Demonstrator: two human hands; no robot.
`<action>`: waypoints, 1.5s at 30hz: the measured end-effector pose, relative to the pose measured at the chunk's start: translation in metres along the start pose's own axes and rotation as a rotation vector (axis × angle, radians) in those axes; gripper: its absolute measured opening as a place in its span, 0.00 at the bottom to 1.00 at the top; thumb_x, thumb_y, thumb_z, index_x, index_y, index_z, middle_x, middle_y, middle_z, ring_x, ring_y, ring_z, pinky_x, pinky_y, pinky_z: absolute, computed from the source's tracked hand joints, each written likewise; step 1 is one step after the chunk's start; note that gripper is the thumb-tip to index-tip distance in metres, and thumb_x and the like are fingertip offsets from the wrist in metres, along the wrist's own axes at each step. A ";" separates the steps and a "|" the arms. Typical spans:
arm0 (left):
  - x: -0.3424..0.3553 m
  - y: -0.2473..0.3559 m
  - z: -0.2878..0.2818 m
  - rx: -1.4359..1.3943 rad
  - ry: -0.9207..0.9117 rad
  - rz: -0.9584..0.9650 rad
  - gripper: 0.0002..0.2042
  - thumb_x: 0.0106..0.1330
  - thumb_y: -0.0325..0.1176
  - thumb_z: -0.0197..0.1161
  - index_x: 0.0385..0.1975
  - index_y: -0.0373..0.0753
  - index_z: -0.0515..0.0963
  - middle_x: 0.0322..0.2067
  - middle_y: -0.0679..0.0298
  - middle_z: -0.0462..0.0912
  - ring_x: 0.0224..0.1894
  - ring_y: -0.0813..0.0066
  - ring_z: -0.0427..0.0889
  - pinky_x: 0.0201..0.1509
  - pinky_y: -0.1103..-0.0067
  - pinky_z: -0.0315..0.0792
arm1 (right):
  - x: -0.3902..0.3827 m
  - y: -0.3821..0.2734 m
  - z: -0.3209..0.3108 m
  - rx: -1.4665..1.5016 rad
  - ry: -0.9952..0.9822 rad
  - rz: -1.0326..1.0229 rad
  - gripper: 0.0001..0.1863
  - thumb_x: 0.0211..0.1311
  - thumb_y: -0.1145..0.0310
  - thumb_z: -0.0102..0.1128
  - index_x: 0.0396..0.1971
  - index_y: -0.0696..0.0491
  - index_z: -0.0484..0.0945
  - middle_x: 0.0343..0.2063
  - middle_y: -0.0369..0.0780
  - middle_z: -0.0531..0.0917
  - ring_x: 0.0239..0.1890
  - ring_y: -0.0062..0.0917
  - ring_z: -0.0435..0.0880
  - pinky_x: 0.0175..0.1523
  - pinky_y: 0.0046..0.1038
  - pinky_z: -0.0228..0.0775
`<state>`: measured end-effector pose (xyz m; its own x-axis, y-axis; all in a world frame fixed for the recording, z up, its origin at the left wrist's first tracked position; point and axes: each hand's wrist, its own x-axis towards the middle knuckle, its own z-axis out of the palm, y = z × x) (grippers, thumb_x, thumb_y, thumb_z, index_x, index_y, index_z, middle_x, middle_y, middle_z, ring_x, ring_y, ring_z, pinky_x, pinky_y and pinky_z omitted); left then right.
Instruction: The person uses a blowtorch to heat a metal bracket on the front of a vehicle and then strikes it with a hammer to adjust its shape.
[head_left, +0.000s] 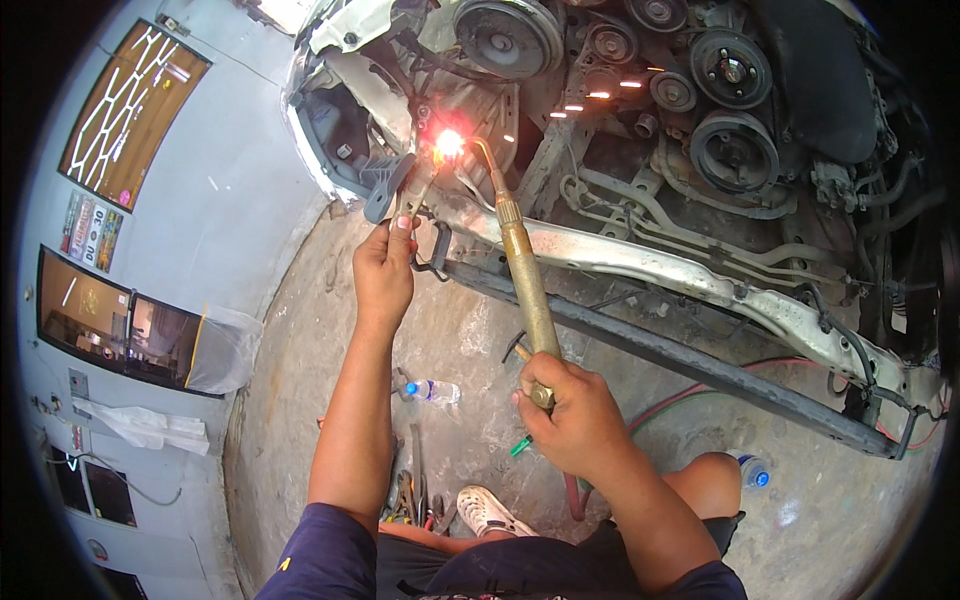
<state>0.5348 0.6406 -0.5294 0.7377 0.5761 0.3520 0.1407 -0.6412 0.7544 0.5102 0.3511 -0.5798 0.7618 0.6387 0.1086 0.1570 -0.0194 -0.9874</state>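
My right hand (565,410) is wrapped round the rear of a brass gas torch (528,275). The torch slants up and left, its bent tip (484,150) ending at a bright, glaring flame (449,145) at the front corner of a stripped car body. Closed at the left of the flame, my left hand (385,272) grips a thin metal strip (412,200) that reaches toward the glow. Just above this hand is a grey plastic piece (390,187). Glare hides the heated spot itself.
A pale crossmember (640,262) and a dark bar (680,362) run across below the engine pulleys (733,150). Red and green hoses (665,402) trail along the concrete. Water bottles (435,391) and hand tools (412,490) lie near my shoe (492,510).
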 end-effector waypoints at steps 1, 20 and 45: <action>0.000 0.000 -0.001 0.001 -0.002 -0.002 0.20 0.81 0.45 0.57 0.43 0.31 0.86 0.25 0.70 0.77 0.29 0.83 0.71 0.33 0.82 0.66 | 0.000 0.001 0.000 0.003 -0.004 -0.002 0.08 0.63 0.71 0.65 0.38 0.52 0.74 0.34 0.49 0.83 0.38 0.53 0.85 0.41 0.47 0.76; 0.001 -0.001 -0.004 -0.003 -0.009 0.005 0.19 0.80 0.45 0.58 0.43 0.33 0.86 0.25 0.71 0.77 0.28 0.84 0.71 0.33 0.82 0.65 | -0.001 0.000 0.002 0.005 -0.001 -0.026 0.08 0.62 0.72 0.65 0.37 0.53 0.74 0.35 0.49 0.83 0.37 0.52 0.85 0.40 0.46 0.75; 0.005 -0.008 -0.009 0.100 -0.028 0.057 0.22 0.77 0.48 0.62 0.32 0.33 0.84 0.22 0.68 0.77 0.26 0.82 0.71 0.30 0.79 0.66 | -0.061 0.010 0.001 -0.119 0.136 -0.029 0.09 0.58 0.78 0.67 0.37 0.52 0.79 0.34 0.46 0.85 0.32 0.37 0.87 0.37 0.34 0.78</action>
<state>0.5308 0.6531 -0.5285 0.7644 0.5239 0.3758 0.1624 -0.7205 0.6741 0.4647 0.3133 -0.5968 0.8324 0.5307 0.1596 0.2475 -0.0983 -0.9639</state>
